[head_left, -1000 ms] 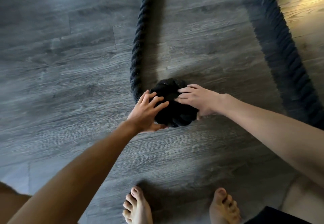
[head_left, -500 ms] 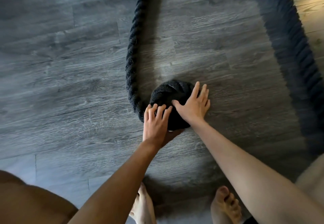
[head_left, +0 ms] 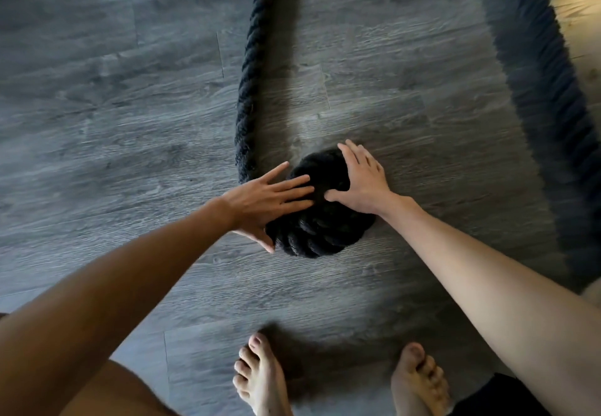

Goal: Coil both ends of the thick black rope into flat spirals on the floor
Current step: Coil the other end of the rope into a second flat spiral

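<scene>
So in the last half second the left hand (head_left: 260, 201) has swung round. Its fingers were pointing away from the person, and now they lie sideways across the top of the coil (head_left: 318, 233), with the thumb splayed down at the coil's near-left edge. The right hand (head_left: 361, 184) has barely moved. It's flat on the far-right part of the coil, thumb reaching in toward the middle.

Neither hand is gripping anything. Both are spread flat with straight fingers, pressing down on the rope. Looks to me like they're turning the coil like a wheel and holding it flat while it winds.

The coil itself is small and tight, just a few turns, sitting on the floor (head_left: 97, 123) right under both palms. The rope (head_left: 250, 90) feeds in at the coil's left side and runs straight off beyond it. A second run of rope (head_left: 536, 90) lies well off to the coil's right, blurry. Bare feet (head_left: 260, 380) are on the near side of the coil.

My guess is it's early days: this spiral has loads of rope left to take up, and I can't see the other end at all.
</scene>
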